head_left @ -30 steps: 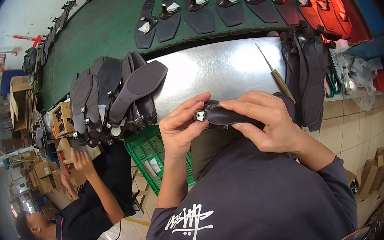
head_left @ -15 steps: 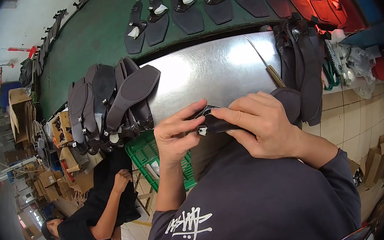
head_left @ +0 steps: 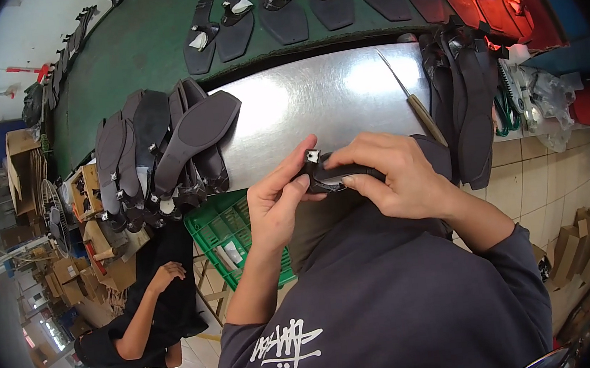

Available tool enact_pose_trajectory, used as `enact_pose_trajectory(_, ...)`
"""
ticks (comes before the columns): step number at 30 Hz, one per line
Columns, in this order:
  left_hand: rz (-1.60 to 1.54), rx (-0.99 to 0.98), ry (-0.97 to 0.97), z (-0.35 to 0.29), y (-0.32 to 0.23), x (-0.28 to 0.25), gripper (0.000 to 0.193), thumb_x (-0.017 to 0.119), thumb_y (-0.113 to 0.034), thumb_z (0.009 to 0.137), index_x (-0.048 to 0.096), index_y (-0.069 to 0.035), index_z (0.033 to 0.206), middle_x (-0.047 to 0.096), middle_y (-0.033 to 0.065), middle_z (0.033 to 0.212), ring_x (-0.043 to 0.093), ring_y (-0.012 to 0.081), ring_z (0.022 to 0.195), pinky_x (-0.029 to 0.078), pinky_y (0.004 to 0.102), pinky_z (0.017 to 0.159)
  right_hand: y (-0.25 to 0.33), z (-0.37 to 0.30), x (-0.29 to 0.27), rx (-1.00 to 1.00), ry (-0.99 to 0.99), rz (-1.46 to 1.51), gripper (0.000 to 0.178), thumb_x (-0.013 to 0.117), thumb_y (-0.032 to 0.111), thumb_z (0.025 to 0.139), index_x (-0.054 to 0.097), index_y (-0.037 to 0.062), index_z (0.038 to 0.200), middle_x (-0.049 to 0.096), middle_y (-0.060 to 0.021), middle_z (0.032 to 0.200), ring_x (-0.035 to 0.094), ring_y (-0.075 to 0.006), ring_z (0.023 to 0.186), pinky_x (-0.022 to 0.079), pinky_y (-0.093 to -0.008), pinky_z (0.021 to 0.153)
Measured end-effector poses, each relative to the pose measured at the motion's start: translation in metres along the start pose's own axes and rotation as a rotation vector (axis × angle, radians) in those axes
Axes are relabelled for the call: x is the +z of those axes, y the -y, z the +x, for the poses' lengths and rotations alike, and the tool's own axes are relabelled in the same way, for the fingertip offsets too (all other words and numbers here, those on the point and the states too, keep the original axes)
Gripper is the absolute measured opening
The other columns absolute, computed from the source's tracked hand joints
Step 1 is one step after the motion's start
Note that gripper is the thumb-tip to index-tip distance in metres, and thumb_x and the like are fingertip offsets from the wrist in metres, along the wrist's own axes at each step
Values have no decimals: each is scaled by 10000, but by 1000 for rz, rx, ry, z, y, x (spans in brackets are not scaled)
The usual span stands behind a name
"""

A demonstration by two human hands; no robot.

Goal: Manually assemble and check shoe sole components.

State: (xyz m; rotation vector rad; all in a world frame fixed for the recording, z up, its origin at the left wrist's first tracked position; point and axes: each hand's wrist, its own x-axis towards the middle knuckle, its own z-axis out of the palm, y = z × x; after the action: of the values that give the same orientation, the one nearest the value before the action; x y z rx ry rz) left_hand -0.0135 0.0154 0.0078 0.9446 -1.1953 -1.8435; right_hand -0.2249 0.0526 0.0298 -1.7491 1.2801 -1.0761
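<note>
by the green worktable [head_left: 145, 56], just before the steel tabletop [head_left: 301, 104], we keep our right hand [head_left: 399, 180] and left hand [head_left: 274, 204] clamped on a black sandal [head_left: 326, 175] between them, whose white-faced strap tip [head_left: 314, 156] could twist askew if our left pinch slackened.

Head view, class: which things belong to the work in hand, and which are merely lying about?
Likely in the work:
dark sandal, held by the left hand and right hand
perhaps the pointed tool on the metal table

Seemingly lying about:
green crate
cardboard boxes
clear plastic
</note>
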Motion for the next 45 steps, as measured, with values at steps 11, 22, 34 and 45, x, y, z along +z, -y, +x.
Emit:
enact_pose_trajectory(11,-20,-65,-49,-7,3,5,408,444,79,887,576,-18,1260,510,143,1366,594,191,1109,598,286,753,4,0,4,-129,27,-211,167,674,22,711,684,62,874,598,-83,835,598,-259,741,455,-361,662)
enact_pose_trajectory(22,-2,-4,-167,-9,1,17,414,418,103,872,565,25,1251,523,218,1324,652,194,992,607,281,717,2,-4,13,-167,-41,-240,182,666,-6,696,674,66,863,585,-89,837,594,-271,754,451,-365,672)
enact_pose_trajectory(34,55,-157,-72,3,-13,3,409,586,77,775,643,-5,1171,668,61,1118,624,76,879,497,178,617,-2,5,-5,-38,267,36,245,706,15,685,657,64,919,546,-91,902,568,-253,828,449,-332,733)
enact_pose_trajectory(45,22,-270,-100,8,-18,8,393,595,71,760,656,3,1143,684,93,1076,659,87,751,521,180,561,-6,-4,10,69,142,35,221,779,82,667,649,72,846,525,-55,816,562,-196,745,442,-289,642)
